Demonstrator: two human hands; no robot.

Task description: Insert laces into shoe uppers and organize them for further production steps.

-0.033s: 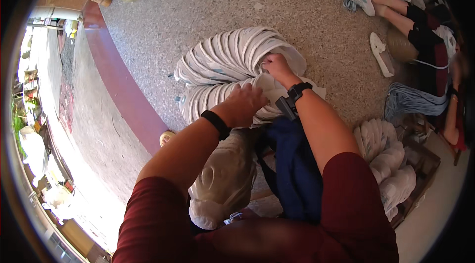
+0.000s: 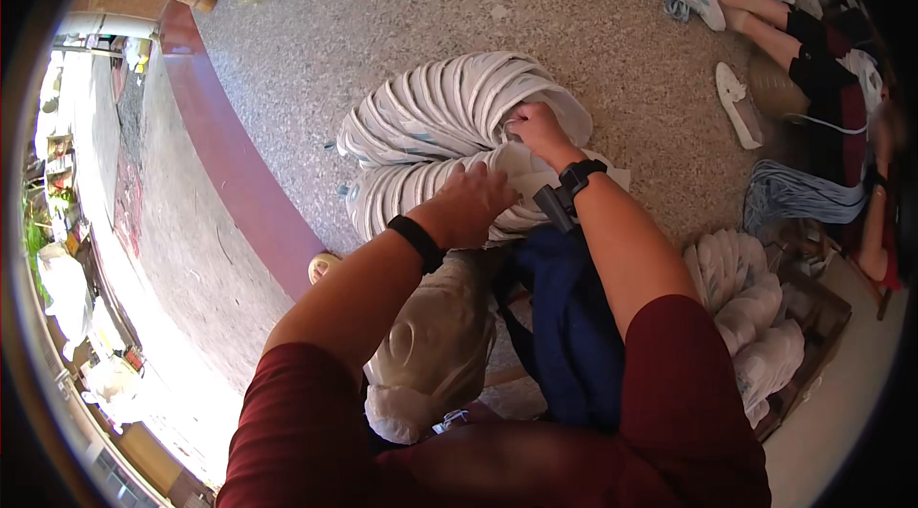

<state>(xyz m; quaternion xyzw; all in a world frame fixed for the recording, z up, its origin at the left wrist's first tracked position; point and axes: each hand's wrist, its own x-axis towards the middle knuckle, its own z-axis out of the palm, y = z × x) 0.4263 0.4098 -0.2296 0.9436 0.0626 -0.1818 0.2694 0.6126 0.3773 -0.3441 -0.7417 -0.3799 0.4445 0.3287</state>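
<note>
A curved row of nested white fabric pieces with grey-blue trim point(image 2: 440, 111) lies on the speckled grey-brown floor point(image 2: 335, 49), a similar row point(image 2: 406, 194) touching its near side. The person's left hand point(image 2: 470, 204) rests on the near row, fingers bent; the right hand point(image 2: 540, 133) curls at the far row's right end. With fingertips partly hidden, whether either grip pinches fabric cannot be told.

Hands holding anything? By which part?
Right hand is at the right end of the upper white stack, left hand over the lower white stack; can't tell whether either grips.
</note>
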